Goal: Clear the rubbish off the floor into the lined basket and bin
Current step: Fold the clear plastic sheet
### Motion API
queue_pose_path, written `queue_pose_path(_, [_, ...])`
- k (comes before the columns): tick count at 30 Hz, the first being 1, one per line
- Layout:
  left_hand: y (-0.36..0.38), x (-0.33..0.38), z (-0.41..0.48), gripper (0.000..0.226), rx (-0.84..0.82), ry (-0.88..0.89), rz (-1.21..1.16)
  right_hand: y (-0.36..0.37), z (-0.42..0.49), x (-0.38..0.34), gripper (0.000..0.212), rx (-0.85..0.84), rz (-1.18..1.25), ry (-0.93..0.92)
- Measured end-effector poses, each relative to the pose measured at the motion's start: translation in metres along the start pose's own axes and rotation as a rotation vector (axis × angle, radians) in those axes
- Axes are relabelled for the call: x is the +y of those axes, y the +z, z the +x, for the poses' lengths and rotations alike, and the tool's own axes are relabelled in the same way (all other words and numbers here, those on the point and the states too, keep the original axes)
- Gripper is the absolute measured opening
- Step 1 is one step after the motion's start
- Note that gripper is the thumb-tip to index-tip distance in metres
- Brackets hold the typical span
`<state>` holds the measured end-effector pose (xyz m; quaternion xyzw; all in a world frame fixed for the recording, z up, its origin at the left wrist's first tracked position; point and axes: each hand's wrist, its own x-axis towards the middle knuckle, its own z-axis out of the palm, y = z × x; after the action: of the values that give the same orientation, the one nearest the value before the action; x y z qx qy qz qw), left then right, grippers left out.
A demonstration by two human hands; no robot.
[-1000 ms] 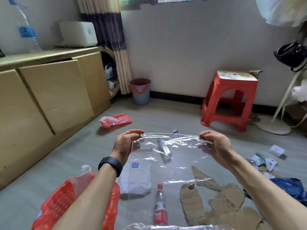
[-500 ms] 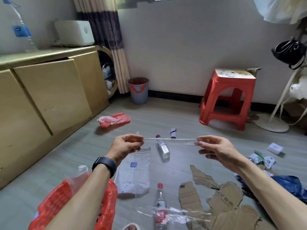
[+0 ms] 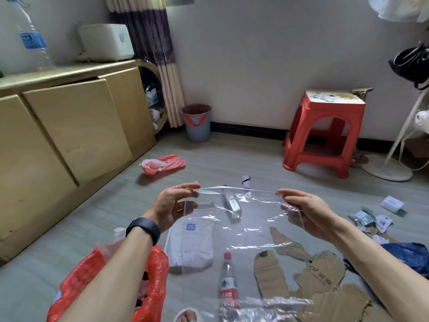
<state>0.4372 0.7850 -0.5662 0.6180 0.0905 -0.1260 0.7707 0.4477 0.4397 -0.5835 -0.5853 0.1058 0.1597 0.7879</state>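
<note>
I hold a clear plastic bag (image 3: 241, 219) stretched out in front of me. My left hand (image 3: 171, 205) pinches its top left corner and my right hand (image 3: 306, 212) pinches its top right corner. Under my left arm sits the basket with a red liner (image 3: 153, 275). The grey bin with a red liner (image 3: 197, 123) stands by the far wall. On the floor lie a red-capped bottle (image 3: 228, 284), a clear bottle (image 3: 232, 205), a white mailer bag (image 3: 192, 245), torn cardboard (image 3: 311, 282), a red plastic bag (image 3: 162, 163) and a small white roll (image 3: 246, 181).
A long wooden cabinet (image 3: 69, 135) runs along the left. A red stool (image 3: 325, 133) and a fan base (image 3: 387, 168) stand at the right. Paper scraps (image 3: 371, 220), a white box (image 3: 392, 204) and a blue bag (image 3: 411, 254) lie at the right.
The clear bag swung up edge-on half a second ago and now hangs down again as a sheet. Both hands stay on its top corners.
</note>
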Motion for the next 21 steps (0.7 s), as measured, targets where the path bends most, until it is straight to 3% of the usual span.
queue_pose_path(4, [0.0, 0.0, -0.003, 0.027, -0.017, -0.021, 0.062, -0.001, 0.002, 0.005, 0.037, -0.005, 0.034, 0.009])
queue_pose_path(11, [0.004, 0.0, -0.01, 0.024, -0.078, 0.003, 0.162, 0.002, 0.002, 0.006, 0.03, 0.056, 0.06, -0.043])
queue_pose_path(15, [0.009, 0.001, -0.007, 0.026, -0.039, 0.042, 0.23, 0.005, -0.002, 0.003, 0.028, 0.126, -0.115, -0.107])
queue_pose_path(21, [0.011, -0.001, 0.007, 0.037, 0.114, 0.133, 0.136, 0.008, -0.006, 0.002, 0.031, 0.111, -0.149, -0.147])
